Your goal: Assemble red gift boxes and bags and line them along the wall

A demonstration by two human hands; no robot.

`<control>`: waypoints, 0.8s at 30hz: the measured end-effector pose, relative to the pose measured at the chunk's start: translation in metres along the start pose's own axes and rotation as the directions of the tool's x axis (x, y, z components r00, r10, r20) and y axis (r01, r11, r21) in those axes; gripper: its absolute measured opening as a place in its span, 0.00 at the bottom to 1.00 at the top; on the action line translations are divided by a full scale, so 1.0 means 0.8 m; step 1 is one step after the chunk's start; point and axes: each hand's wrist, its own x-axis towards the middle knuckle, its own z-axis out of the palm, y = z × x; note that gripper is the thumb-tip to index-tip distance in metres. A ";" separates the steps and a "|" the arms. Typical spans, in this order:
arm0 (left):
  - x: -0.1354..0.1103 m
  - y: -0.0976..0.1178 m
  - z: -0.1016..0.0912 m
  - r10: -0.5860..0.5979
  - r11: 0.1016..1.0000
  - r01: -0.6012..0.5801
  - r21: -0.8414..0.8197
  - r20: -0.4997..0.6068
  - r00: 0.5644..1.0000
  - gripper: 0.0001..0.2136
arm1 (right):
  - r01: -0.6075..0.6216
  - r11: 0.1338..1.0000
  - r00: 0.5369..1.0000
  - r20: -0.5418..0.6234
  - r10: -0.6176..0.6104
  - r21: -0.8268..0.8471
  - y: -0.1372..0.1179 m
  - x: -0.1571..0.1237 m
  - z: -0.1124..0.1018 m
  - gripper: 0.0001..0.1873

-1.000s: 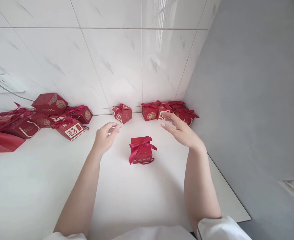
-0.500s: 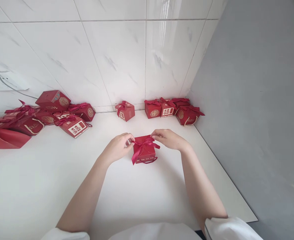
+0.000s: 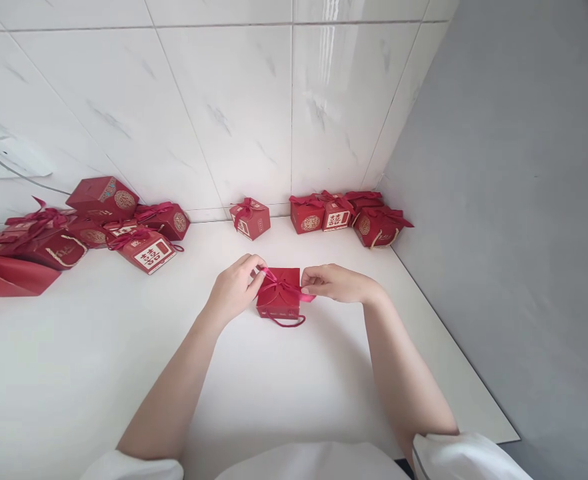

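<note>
A small red gift box (image 3: 277, 311) stands on the white table in front of me, a cord handle (image 3: 290, 325) hanging at its near side. A pink-red ribbon (image 3: 280, 283) is tied across its top. At the box's left edge, my left hand (image 3: 237, 288) pinches one part of the ribbon between thumb and fingers. My right hand (image 3: 335, 283), on the other side, has its fingertips closed on a ribbon end at the right edge of the box.
Several red boxes with ribbons (image 3: 147, 250) are heaped at the left. One box (image 3: 251, 219) stands alone by the tiled wall (image 3: 224, 120). More boxes (image 3: 337, 215) sit at the back right, near a grey panel (image 3: 499, 200). A cable (image 3: 19, 175) runs along the left wall.
The box has shifted slightly left. My right hand has moved down onto the ribbon's right end, and the left hand has drawn its part up and left, so the bow looks narrower.
</note>
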 end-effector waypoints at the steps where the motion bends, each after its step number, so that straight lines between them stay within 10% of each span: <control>1: 0.000 -0.001 -0.001 0.004 1.000 -0.003 -0.016 0.017 1.000 0.08 | 0.012 1.000 1.000 0.018 -0.012 0.004 -0.001 0.000 0.000 0.06; 9: -0.009 0.011 -0.021 0.022 0.988 -0.007 -0.152 0.098 0.995 0.09 | 0.019 0.961 0.987 0.150 -0.063 0.274 -0.010 -0.012 -0.010 0.07; 14: -0.012 0.010 -0.033 -0.037 0.971 0.115 -0.211 0.343 0.939 0.12 | 0.005 0.987 0.991 0.131 -0.026 0.163 0.002 -0.006 -0.009 0.10; 24: -0.008 0.013 -0.002 -0.189 0.955 0.252 -0.158 0.333 0.924 0.20 | 0.040 0.997 0.996 0.080 -0.045 0.067 0.003 -0.004 -0.006 0.10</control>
